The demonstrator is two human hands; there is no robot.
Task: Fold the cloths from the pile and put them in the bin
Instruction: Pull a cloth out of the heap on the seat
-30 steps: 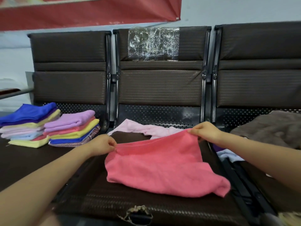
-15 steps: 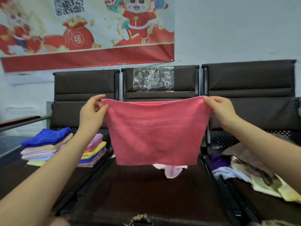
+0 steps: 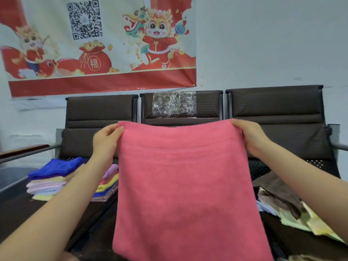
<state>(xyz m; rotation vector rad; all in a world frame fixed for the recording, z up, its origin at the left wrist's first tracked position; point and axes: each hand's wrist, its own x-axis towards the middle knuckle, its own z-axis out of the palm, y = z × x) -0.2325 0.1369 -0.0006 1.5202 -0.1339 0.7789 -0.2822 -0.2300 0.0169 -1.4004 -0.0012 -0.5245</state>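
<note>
While both hands stay raised in front of the three dark chairs (image 3: pixel 275 117), one pink cloth (image 3: pixel 186 191) hangs between them, spread flat and upright. The left hand (image 3: pixel 105 142) pinches its top left corner with curled fingers and thumb; the right hand (image 3: pixel 250 136) pinches the top right corner the same way. Two stacks of folded cloths (image 3: pixel 54 178) sit on the left seat, a blue one topping the nearer stack. One loose pile of unfolded cloths (image 3: pixel 282 202), brown and pale yellow-green among them, lies on the right seat. One banner (image 3: pixel 98 46) hangs on the wall, and one patch of clear plastic (image 3: pixel 174 104) covers the middle chair's backrest. Compared with half a second ago, the cloth hangs lower and fills more of the view, now hiding the pale pink cloth that showed on the middle seat, while the hands grip the same corners.
</note>
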